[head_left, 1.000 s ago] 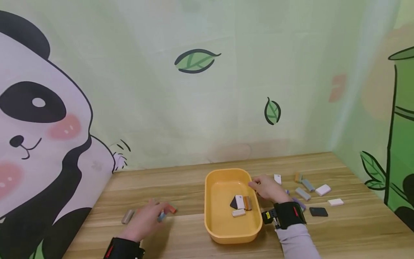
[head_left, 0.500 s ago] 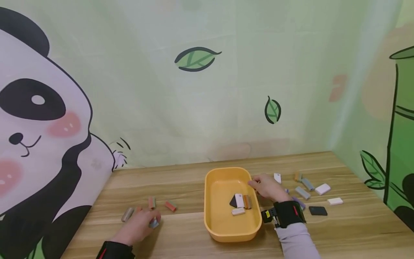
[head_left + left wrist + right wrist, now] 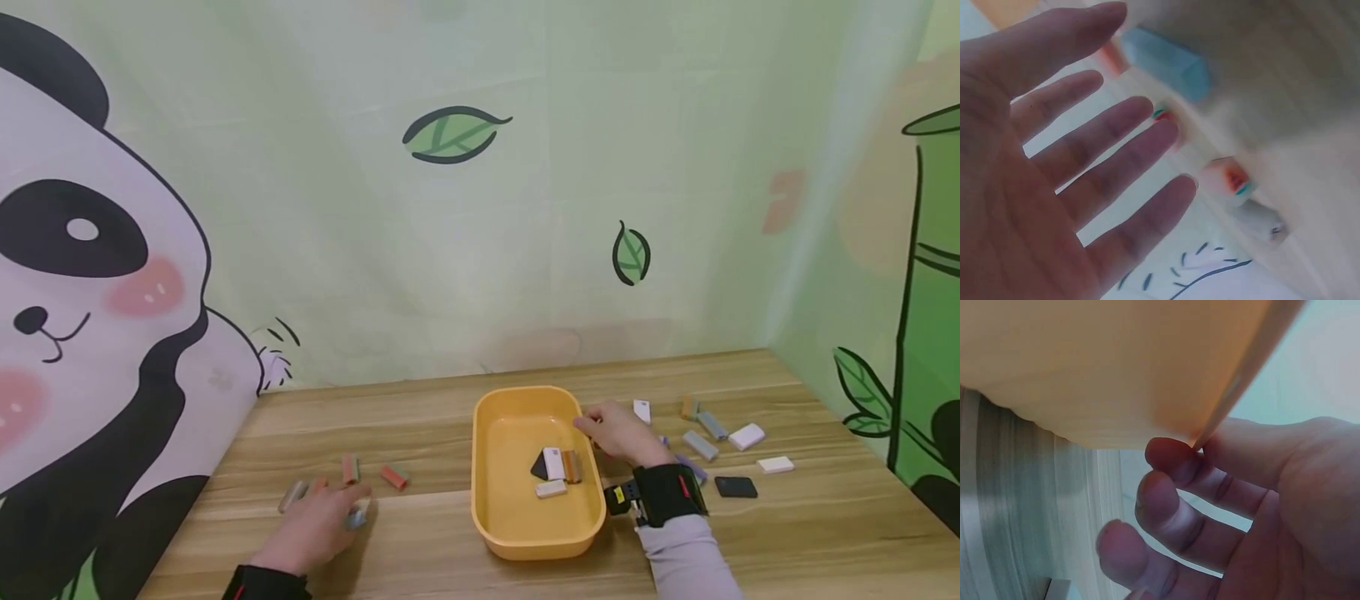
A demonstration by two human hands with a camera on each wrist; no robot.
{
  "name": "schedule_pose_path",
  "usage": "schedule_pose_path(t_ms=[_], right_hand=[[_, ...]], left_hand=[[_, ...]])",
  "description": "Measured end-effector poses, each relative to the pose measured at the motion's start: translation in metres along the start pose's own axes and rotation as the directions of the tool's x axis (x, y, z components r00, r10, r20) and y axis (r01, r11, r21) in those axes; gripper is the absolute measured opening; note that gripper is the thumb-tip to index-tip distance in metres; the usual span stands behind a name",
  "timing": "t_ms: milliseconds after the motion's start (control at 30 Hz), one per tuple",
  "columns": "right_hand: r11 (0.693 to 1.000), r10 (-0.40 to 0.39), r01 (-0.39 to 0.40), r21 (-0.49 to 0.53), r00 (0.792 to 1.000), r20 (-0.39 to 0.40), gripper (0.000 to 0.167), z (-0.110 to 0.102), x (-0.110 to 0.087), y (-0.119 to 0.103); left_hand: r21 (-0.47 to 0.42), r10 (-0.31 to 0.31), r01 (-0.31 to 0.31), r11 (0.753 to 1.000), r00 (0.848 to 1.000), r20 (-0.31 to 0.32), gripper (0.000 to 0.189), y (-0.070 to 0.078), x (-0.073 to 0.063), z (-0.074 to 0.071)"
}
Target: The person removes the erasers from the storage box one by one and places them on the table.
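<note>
In the head view my left hand (image 3: 311, 529) hovers low over the left of the table, beside a small light-blue block (image 3: 356, 520). The left wrist view has its fingers (image 3: 1119, 137) spread and nearly straight, with the blue block (image 3: 1169, 65) just past the thumb tip, apparently untouched. Red-and-green blocks (image 3: 393, 477) and a grey block (image 3: 292, 496) lie around that hand. My right hand (image 3: 622, 433) pinches the right rim of a yellow plastic bin (image 3: 495, 467); the right wrist view has the bin's rim (image 3: 1235, 387) between thumb and index finger.
Inside the bin lie a white block (image 3: 552, 463), a brown-orange block (image 3: 572, 467), a dark piece and another pale block. Several loose blocks, including a black one (image 3: 736, 487) and a white one (image 3: 747, 437), are scattered right of the bin. A printed curtain (image 3: 562, 167) rises behind the table.
My left hand has moved left and toward me, uncovering the red-and-green blocks. The blue block has shifted the same way. My right hand stays on the bin's rim.
</note>
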State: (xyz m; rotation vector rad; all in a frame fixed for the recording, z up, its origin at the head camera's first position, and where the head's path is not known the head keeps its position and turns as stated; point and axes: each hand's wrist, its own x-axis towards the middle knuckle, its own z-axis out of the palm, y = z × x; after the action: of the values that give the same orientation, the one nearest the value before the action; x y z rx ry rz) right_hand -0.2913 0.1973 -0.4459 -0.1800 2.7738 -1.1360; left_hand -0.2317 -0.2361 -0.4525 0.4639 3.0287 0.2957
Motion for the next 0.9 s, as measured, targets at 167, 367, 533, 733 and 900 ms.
schedule_pose_path(t_ms=[167, 367, 533, 733, 900], right_hand=[[1.000, -0.005, 0.005, -0.001, 1.000, -0.001, 0.030, 0.000, -0.001, -0.001], [1.000, -0.029, 0.029, -0.010, 1.000, -0.010, 0.030, -0.001, -0.004, -0.003], [0.999, -0.038, 0.038, 0.001, 0.999, -0.002, 0.030, -0.002, -0.004, -0.002], [0.999, -0.038, 0.038, 0.004, 0.999, 0.003, 0.030, 0.000, -0.001, -0.003], [0.999, -0.039, 0.039, -0.002, 0.999, 0.005, 0.031, 0.001, -0.001, -0.004]], left_hand=[[0.098, 0.026, -0.017, 0.995, 0.996, -0.086, 0.050, 0.012, -0.002, -0.011], [0.074, 0.132, -0.121, 0.990, 0.977, -0.170, 0.048, 0.044, 0.007, -0.020], [0.085, 0.191, -0.177, 0.981, 0.959, -0.207, 0.041, 0.070, 0.022, -0.022], [0.085, 0.249, -0.236, 0.968, 0.945, -0.214, 0.035, 0.097, 0.038, -0.028], [0.152, 0.356, -0.329, 0.932, 0.909, -0.216, 0.030, 0.122, 0.052, -0.028]])
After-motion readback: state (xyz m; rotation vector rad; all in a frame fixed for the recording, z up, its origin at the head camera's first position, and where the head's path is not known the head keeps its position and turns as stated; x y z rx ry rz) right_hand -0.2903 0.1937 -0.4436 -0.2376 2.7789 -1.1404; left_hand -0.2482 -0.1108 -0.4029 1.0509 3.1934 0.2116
